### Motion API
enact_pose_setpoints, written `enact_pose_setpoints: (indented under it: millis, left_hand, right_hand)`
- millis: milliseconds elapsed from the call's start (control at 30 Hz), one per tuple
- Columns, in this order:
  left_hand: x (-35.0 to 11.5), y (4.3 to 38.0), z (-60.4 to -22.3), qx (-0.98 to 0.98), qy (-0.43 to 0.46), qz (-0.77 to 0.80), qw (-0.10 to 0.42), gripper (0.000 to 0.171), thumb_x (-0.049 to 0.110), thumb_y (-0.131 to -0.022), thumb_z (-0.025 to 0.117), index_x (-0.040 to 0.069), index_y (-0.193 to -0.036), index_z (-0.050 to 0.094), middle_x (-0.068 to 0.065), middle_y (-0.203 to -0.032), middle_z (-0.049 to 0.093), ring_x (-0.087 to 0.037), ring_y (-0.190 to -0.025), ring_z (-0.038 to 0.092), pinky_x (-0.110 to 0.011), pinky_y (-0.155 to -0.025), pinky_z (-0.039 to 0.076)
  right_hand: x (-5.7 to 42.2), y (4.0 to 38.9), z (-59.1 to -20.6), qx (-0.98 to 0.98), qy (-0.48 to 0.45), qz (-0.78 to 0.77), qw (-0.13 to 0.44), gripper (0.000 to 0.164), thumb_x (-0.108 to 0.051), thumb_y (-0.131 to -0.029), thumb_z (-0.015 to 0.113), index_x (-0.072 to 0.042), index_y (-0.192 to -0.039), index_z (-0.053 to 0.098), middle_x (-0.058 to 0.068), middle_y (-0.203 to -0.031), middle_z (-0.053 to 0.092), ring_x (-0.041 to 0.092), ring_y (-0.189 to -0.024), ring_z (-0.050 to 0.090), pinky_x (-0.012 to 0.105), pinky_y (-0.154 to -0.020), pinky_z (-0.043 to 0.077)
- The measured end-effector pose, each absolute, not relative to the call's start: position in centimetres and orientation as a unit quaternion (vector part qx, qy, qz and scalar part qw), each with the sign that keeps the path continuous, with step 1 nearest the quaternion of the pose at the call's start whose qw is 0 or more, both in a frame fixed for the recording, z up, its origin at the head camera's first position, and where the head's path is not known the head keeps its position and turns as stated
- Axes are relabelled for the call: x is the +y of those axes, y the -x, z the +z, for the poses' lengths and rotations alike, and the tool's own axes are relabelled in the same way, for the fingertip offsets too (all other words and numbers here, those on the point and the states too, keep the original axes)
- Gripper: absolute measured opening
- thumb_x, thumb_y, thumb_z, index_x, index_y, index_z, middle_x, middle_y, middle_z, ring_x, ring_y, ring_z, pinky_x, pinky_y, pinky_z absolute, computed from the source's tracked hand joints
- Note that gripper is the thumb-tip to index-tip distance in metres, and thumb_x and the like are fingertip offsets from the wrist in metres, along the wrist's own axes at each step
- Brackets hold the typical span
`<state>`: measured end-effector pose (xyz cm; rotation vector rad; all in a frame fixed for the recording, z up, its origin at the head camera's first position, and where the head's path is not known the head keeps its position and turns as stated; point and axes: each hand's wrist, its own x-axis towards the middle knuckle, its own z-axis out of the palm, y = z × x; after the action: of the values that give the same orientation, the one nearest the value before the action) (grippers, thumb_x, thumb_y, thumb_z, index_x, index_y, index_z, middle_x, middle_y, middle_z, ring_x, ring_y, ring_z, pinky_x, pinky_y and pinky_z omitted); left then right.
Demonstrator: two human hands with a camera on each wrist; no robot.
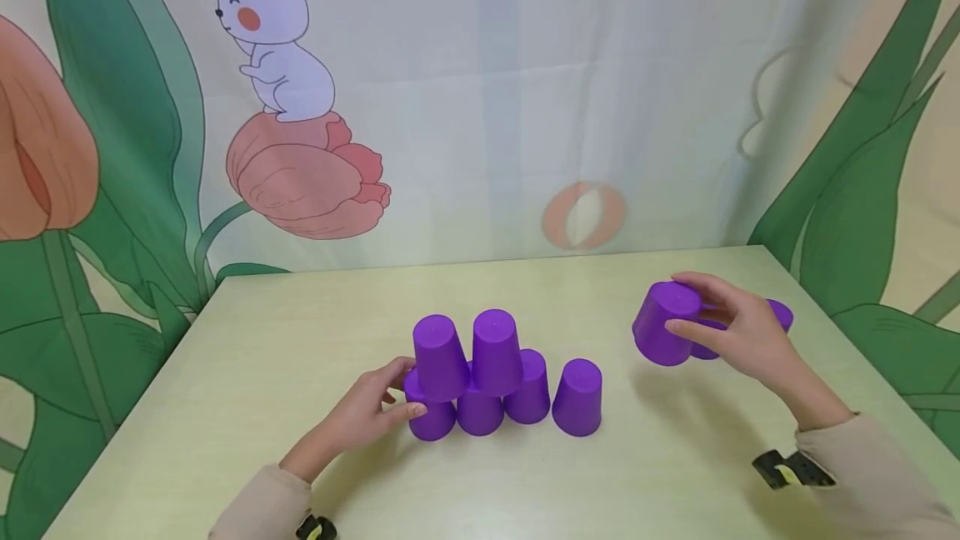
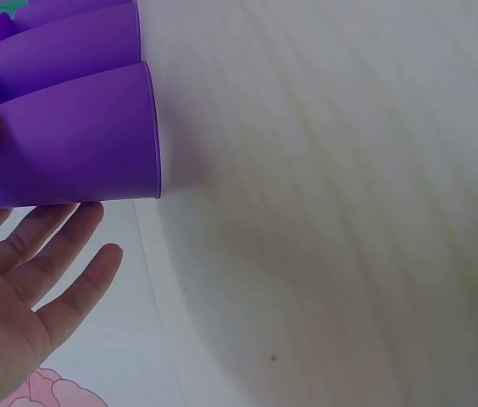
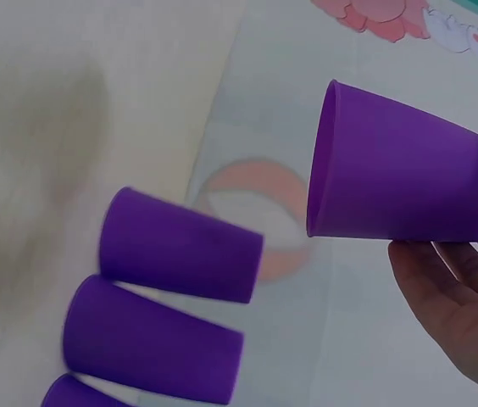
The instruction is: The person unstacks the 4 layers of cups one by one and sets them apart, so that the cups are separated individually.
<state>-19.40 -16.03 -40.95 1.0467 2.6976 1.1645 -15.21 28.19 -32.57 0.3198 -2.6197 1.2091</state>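
Nearest you are your beige sleeves [image 1: 862, 473], with a dark strap [image 1: 813, 470] at each wrist. Your left hand [image 1: 371, 407] has its grip around the leftmost lower cup [image 1: 431, 423], thumb on the near side, fingers on the far side. That purple cup stands mouth down on the pale table [image 1: 225, 407]. To its right stand two more lower cups [image 1: 480, 415], and two upper cups [image 1: 497, 352] rest mouth down across these three. A separate cup [image 1: 577, 398] stands just beside the row's right end. Off to the right, your right hand [image 1: 738, 332] holds a raised cup [image 1: 662, 330] above the table, its grip clamped with thumb and fingers near the base. Beyond it stand more purple cups [image 1: 781, 315], partly hidden. Past the table's far edge hangs a printed cloth [image 1: 675, 90] with a white rabbit [image 1: 296, 77] on a pink flower [image 1: 300, 182].
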Motion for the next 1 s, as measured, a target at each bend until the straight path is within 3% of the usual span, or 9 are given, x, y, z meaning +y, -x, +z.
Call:
enact_pose_setpoints:
  millis: [433,700,933,1000]
  left_hand:
    - [-16.1,19.5,-40.8,0.865,-0.334,0.374,0.008,0.045,0.023,-0.083,0.067,0.005,-0.121,0.049,-0.002,-0.1,0.063,-0.016,-0.085,0.06,-0.029,-0.065,0.048]
    - [-16.0,19.4,-40.9,0.865,-0.333,0.376,0.009,0.045,0.023,-0.083,0.067,0.006,-0.121,0.049,-0.001,-0.1,0.063,-0.016,-0.086,0.06,-0.031,-0.065,0.049]
    - [-16.0,19.3,-40.8,0.865,-0.331,0.378,0.013,0.045,0.022,-0.083,0.067,0.006,-0.121,0.049,-0.001,-0.101,0.063,-0.016,-0.086,0.059,-0.03,-0.066,0.048]
    - [-16.0,19.3,-40.9,0.865,-0.331,0.378,0.012,0.045,0.022,-0.083,0.067,0.006,-0.121,0.049,-0.001,-0.1,0.063,-0.016,-0.086,0.06,-0.03,-0.066,0.048]
  right_hand:
    - [30.5,15.9,-34.5,-0.908,-0.071,0.4,0.106,0.057,-0.023,-0.082,0.069,0.001,-0.128,0.045,0.024,-0.115,0.054,0.034,-0.09,0.058,0.023,-0.064,0.05]
    - [31.3,16.5,-36.3,-0.916,-0.054,0.388,0.085,0.059,-0.024,-0.082,0.069,0.005,-0.127,0.044,0.026,-0.115,0.053,0.032,-0.093,0.055,0.021,-0.067,0.047]
    - [31.6,16.6,-37.2,-0.92,-0.032,0.384,0.068,0.064,-0.028,-0.081,0.069,0.004,-0.129,0.042,0.029,-0.122,0.048,0.042,-0.104,0.051,0.048,-0.084,0.044]
    - [31.7,16.7,-37.6,-0.92,-0.031,0.384,0.07,0.064,-0.028,-0.081,0.069,0.004,-0.129,0.043,0.029,-0.123,0.048,0.042,-0.105,0.05,0.05,-0.086,0.041]
